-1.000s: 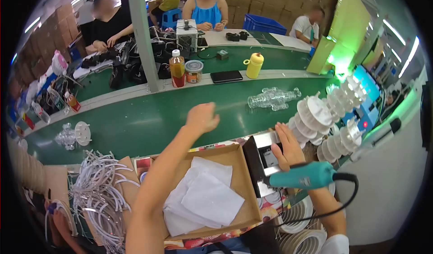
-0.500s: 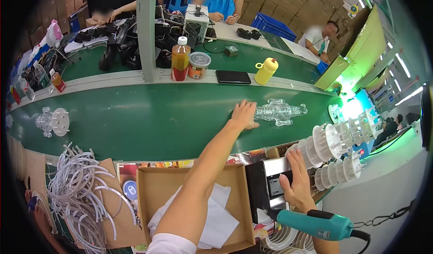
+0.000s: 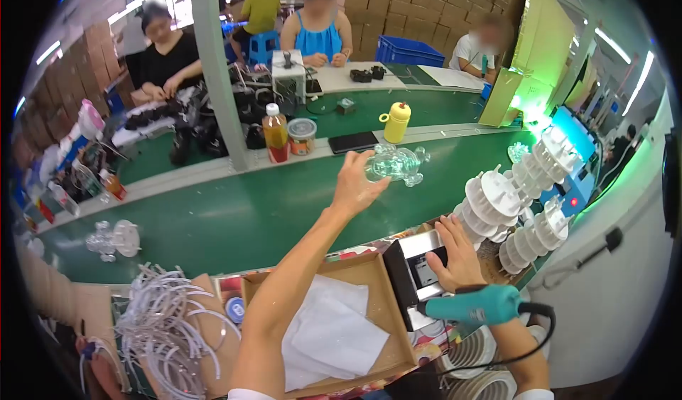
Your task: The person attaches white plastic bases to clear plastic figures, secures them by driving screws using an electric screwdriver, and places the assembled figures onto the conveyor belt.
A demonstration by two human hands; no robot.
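My left hand (image 3: 357,185) is closed around one end of a clear plastic figure (image 3: 396,164) with rounded, knob-like limbs, held above the green table. The flat, outstretched fingers of my right hand (image 3: 457,256) lie on a black-and-silver box (image 3: 420,242) with a dark panel on top. Just below that hand, a teal handheld power tool (image 3: 472,305) with a black cable points left, over my right forearm. Below my left forearm, white sheets (image 3: 339,336) lie in an open cardboard box (image 3: 387,300).
Stacked white finned discs (image 3: 490,201) stand at right. Another clear figure with a white disc (image 3: 114,240) lies at left, above a heap of clear tubes (image 3: 167,329). A bottle (image 3: 275,136), jar (image 3: 302,136), phone (image 3: 353,143) and yellow flask (image 3: 396,121) line the ledge. People sit opposite.
My left hand has closed on the clear figure and lifted it off the table, tilting it. My right hand stays on the black-and-silver box. The head view has tipped upward.
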